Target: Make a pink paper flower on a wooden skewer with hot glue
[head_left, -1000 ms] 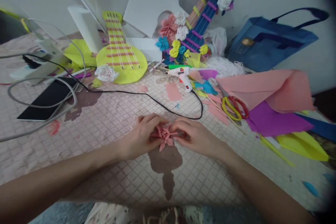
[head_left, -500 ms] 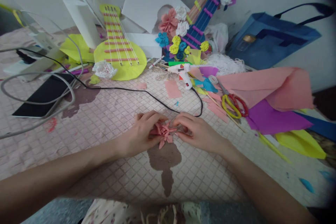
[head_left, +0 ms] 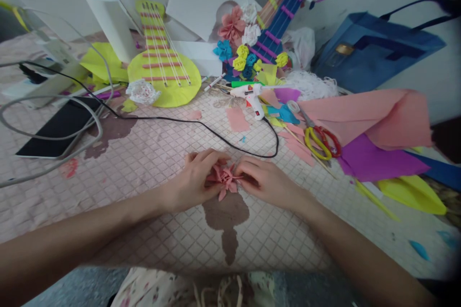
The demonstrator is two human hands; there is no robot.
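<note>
A pink paper flower point(head_left: 226, 180) with pointed petals and a curled centre lies low over the quilted tablecloth point(head_left: 154, 168). My left hand point(head_left: 201, 175) grips it from the left, thumb at its lower petals and fingers curled over its far side. From the right, my right hand point(head_left: 261, 177) pinches a petal between thumb and fingertips. The flower's outer left edge is covered by my left fingers. Beneath it, a brown worn patch point(head_left: 228, 213) marks the cloth.
A white glue gun point(head_left: 255, 103) with a black cord point(head_left: 216, 135) lies beyond my hands. Scissors point(head_left: 322, 143), pink crepe paper point(head_left: 374, 112) and purple paper point(head_left: 382, 158) are at right. A yellow paper guitar point(head_left: 165, 79), phone-like dark tablet point(head_left: 59, 129) and blue bag point(head_left: 374, 53) stand around.
My right fingers have closed in on the flower's right petal, moving slightly left. My left hand keeps its hold. The view has shifted slightly.
</note>
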